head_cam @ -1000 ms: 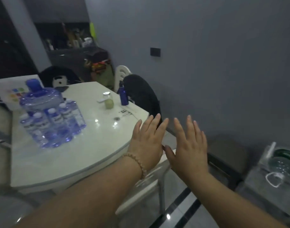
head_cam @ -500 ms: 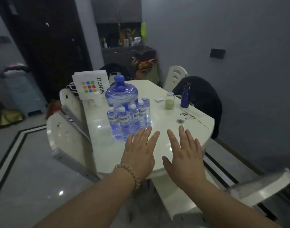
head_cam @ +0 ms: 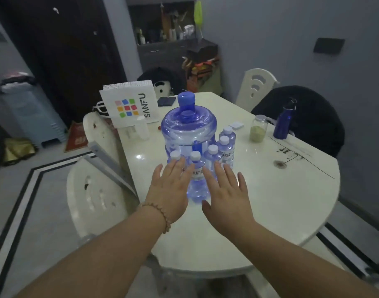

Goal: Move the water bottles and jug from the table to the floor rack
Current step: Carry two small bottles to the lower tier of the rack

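Note:
A big blue water jug (head_cam: 188,129) with a blue cap stands upright near the middle of the white table (head_cam: 281,190). Several small clear water bottles (head_cam: 224,147) with white caps stand clustered in front of it and to its right. My left hand (head_cam: 170,191), with a bead bracelet at the wrist, hovers flat and open in front of the nearest bottles. My right hand (head_cam: 224,195) is spread open beside it, partly covering a front bottle (head_cam: 196,181). Neither hand holds anything. The floor rack is out of sight.
On the table also stand a white paper bag (head_cam: 130,104), a jar of yellowish powder (head_cam: 258,131), a dark blue flask (head_cam: 283,121) and a dark phone (head_cam: 166,101). White chairs (head_cam: 94,196) flank the left side; another chair (head_cam: 257,87) and a dark-draped seat (head_cam: 313,117) stand at the right.
My view has swung left and closer to the table. Both open hands have moved from the table's edge to right in front of the bottles.

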